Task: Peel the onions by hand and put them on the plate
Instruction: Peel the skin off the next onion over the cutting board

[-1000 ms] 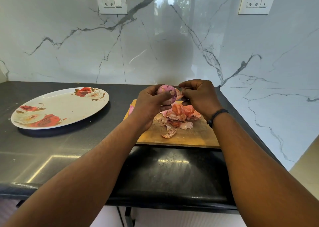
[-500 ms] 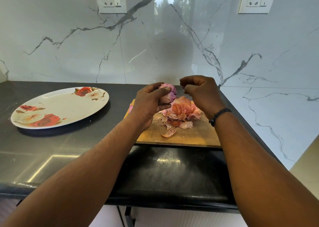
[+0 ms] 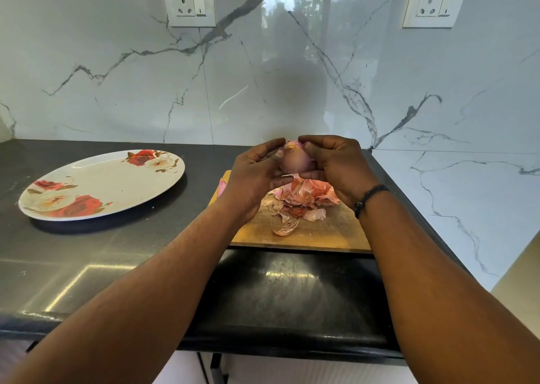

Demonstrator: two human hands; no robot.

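Head view, peels [image 3: 301, 199] on board [image 3: 327, 231], plate [image 3: 102, 185] left

The onion [image 3: 295, 160] I hold looks smooth and faintly shiny, its shed skins [image 3: 301, 199] papery and crinkled on my matt wooden board [image 3: 321, 231]. My worktop [image 3: 117, 255] is dark polished stone, the wall [image 3: 117, 77] glossy veined marble, the plate [image 3: 102, 183] smooth and glazed.

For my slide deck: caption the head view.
Both hands, left hand and right hand, hold an onion above peels on a cutting board; floral plate waits.
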